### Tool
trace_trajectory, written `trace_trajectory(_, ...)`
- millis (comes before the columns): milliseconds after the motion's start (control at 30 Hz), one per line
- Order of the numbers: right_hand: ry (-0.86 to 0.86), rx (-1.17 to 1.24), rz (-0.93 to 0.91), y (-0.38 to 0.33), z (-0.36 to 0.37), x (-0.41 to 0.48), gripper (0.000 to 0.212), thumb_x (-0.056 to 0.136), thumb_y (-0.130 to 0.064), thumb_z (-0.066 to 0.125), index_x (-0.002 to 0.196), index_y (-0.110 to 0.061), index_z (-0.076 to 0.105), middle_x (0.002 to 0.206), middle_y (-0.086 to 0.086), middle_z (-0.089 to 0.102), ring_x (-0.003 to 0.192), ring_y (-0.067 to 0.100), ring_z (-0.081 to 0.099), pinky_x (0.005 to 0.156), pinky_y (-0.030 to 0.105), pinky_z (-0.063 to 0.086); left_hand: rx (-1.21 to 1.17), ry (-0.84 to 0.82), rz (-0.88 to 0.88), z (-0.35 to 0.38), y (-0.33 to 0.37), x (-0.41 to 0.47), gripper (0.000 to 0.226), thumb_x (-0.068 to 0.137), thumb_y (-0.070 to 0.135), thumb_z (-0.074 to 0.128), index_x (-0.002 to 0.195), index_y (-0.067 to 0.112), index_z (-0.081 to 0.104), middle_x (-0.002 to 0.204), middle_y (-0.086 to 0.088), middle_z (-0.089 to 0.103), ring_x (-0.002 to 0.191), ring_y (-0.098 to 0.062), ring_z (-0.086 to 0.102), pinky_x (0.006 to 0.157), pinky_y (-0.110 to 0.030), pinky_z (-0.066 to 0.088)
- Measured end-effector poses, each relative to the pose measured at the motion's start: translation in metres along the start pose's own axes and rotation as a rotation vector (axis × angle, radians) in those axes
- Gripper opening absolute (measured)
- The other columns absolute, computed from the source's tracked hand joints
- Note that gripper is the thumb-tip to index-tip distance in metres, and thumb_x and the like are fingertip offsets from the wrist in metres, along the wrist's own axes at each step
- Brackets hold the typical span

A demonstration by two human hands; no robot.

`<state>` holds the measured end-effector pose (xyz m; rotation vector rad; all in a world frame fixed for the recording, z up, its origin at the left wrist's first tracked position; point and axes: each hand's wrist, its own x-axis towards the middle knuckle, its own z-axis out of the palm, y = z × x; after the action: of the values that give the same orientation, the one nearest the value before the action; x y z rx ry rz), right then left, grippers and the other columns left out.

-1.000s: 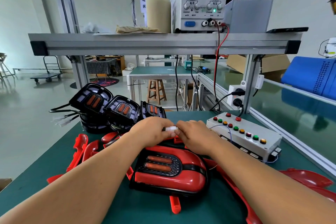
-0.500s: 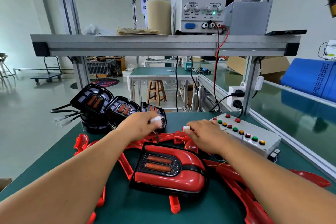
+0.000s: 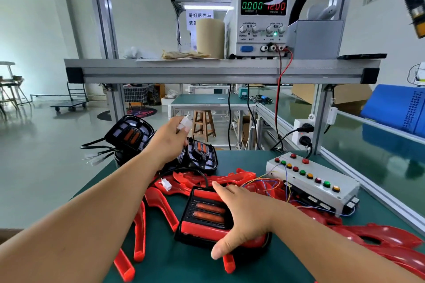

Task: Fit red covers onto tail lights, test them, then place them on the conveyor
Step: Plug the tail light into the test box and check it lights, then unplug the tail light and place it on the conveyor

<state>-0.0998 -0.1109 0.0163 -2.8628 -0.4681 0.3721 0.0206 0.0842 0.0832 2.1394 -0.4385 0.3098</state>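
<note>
A tail light with its red cover fitted (image 3: 207, 216) lies on the green bench in front of me. My right hand (image 3: 241, 218) lies over its right end, thumb curled at the near edge and fingers across the far edge. My left hand (image 3: 169, 138) is raised above the far left of the bench and pinches a white plug connector (image 3: 185, 123). Another white connector (image 3: 166, 184) lies on the red covers behind the light. Uncovered black tail lights (image 3: 131, 133) are stacked at the far left, and one (image 3: 201, 156) stands just beyond my left hand.
Loose red covers (image 3: 379, 239) are scattered around the light and to the right. A grey test box with coloured buttons (image 3: 310, 179) sits at right, wires trailing from it. A power supply (image 3: 263, 23) reading 12.00 stands on the shelf above. The conveyor (image 3: 379, 151) runs along the right.
The two connectors came apart. My left hand rose away to the far left with its plug. My right hand let go of the other one and came down onto the covered tail light.
</note>
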Motion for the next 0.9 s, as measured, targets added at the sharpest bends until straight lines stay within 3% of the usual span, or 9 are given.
trace_trajectory(200, 0.114, 0.099, 0.027, 0.0, 0.007, 0.006, 0.138, 0.044, -0.085, 0.068, 0.152, -0.034, -0.002, 0.155, -0.01, 0.016, 0.144, 0.014, 0.018, 0.116, 0.039, 0.026, -0.412, 0.147, -0.003, -0.022, 0.016, -0.008, 0.016, 0.101, 0.029, 0.047, 0.103, 0.014, 0.051, 0.078, -0.001, 0.051, 0.071, -0.016, 0.043, 0.07, -0.034, 0.037)
trace_trajectory(367, 0.394, 0.791, -0.086, -0.006, -0.007, 0.007, 0.083, 0.049, -0.063, 0.078, 0.121, -0.028, 0.055, 0.111, -0.004, 0.068, 0.098, 0.011, 0.066, 0.093, 0.035, 0.053, -0.99, 0.338, 0.071, -0.049, 0.05, -0.039, 0.024, 0.103, 0.036, 0.044, 0.083, 0.022, 0.047, 0.061, 0.01, 0.047, 0.054, -0.004, 0.037, 0.061, -0.021, 0.034)
trace_trajectory(467, 0.508, 1.145, -0.127, -0.018, -0.022, 0.008, 0.057, 0.061, -0.054, 0.073, 0.105, -0.019, 0.063, 0.08, -0.003, 0.072, 0.068, 0.01, 0.067, 0.063, 0.025, 0.054, -0.661, 0.418, 0.089, -0.026, 0.046, -0.066, 0.027, 0.107, 0.026, 0.032, 0.093, 0.013, 0.051, 0.077, 0.003, 0.051, 0.056, 0.009, 0.051, 0.058, -0.006, 0.039)
trace_trajectory(533, 0.521, 1.286, -0.136, -0.03, -0.031, 0.008, 0.044, 0.067, -0.053, 0.071, 0.093, -0.018, 0.064, 0.065, -0.006, 0.068, 0.056, 0.007, 0.062, 0.054, 0.021, 0.048, -0.618, 0.379, 0.025, 0.003, 0.032, -0.083, 0.033, 0.107, 0.032, 0.03, 0.106, 0.012, 0.056, 0.102, 0.003, 0.061, 0.081, 0.023, 0.055, 0.072, -0.001, 0.038)
trace_trajectory(567, 0.524, 1.334, -0.138, -0.036, -0.034, 0.008, 0.044, 0.068, -0.054, 0.074, 0.09, -0.017, 0.064, 0.064, -0.006, 0.067, 0.054, 0.008, 0.062, 0.053, 0.02, 0.048, -0.694, 0.351, -0.023, 0.017, 0.029, -0.092, 0.037, 0.105, 0.042, 0.03, 0.111, 0.017, 0.057, 0.115, 0.005, 0.064, 0.1, 0.017, 0.056, 0.087, -0.008, 0.037)
trace_trajectory(633, 0.56, 1.353, -0.13, -0.049, -0.038, 0.011, 0.051, 0.064, -0.054, 0.078, 0.094, -0.015, 0.067, 0.073, -0.001, 0.072, 0.062, 0.011, 0.067, 0.058, 0.021, 0.052, -0.936, 0.231, -0.158, 0.038, 0.027, -0.105, 0.041, 0.1, 0.055, 0.034, 0.12, 0.025, 0.054, 0.126, 0.002, 0.064, 0.12, -0.008, 0.057, 0.105, -0.034, 0.039)
trace_trajectory(700, 0.653, 1.243, -0.071, -0.061, -0.036, 0.016, 0.073, 0.052, -0.065, 0.076, 0.105, -0.015, 0.067, 0.092, 0.002, 0.075, 0.082, 0.017, 0.071, 0.076, 0.029, 0.057, -1.175, 0.1, -0.231, 0.051, 0.032, -0.112, 0.06, 0.089, 0.063, 0.049, 0.131, 0.02, 0.051, 0.129, -0.009, 0.064, 0.118, -0.024, 0.062, 0.104, -0.049, 0.045)
trace_trajectory(800, 0.749, 0.924, 0.07, -0.073, -0.033, 0.021, 0.099, 0.045, -0.087, 0.06, 0.123, -0.026, 0.056, 0.116, 0.003, 0.064, 0.11, 0.021, 0.061, 0.099, 0.039, 0.049, -1.382, -0.024, -0.323, 0.052, 0.034, -0.114, 0.089, 0.062, 0.064, 0.076, 0.135, 0.019, 0.052, 0.127, -0.013, 0.065, 0.112, -0.032, 0.065, 0.09, -0.05, 0.054)
trace_trajectory(900, 0.716, 0.809, 0.077, -0.074, -0.037, 0.021, 0.116, 0.057, -0.098, 0.022, 0.146, -0.025, 0.036, 0.145, 0.011, 0.044, 0.136, 0.027, 0.039, 0.114, 0.045, 0.031, -1.444, -0.129, -0.337, 0.044, 0.025, -0.113, 0.086, 0.056, 0.044, 0.084, 0.133, 0.017, 0.056, 0.124, -0.016, 0.066, 0.109, -0.036, 0.066, 0.079, -0.048, 0.057)
